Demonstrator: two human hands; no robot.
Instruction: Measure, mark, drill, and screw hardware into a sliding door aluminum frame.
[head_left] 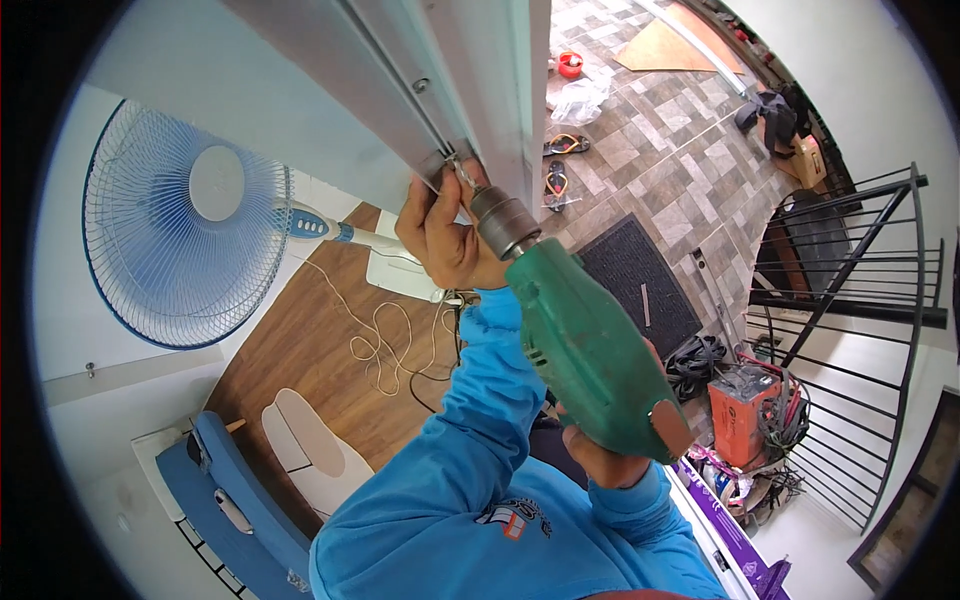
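Observation:
A green power drill [590, 350] is in my right hand [605, 455], which wraps round its handle under the body. The drill tilts up and to the left. Its dark metal chuck [505, 220] holds a drill bit [463, 173], and the tip meets the groove of a white metal frame [480, 80] or lies very near it. My left hand [445, 235] is at the frame beside the bit, its fingers bent and closed together. Whatever they pinch is too hidden to name. A screw [420, 86] sits in the frame farther up the groove.
At the left stands a fan [190, 225]; its pale cord [375, 345] curls on the wood floor. A dark doormat [640, 285], slippers [557, 180] and an orange machine [742, 415] with cables lie right. Black railings [850, 370] bound the far right. A blue folded piece [240, 500] rests lower left.

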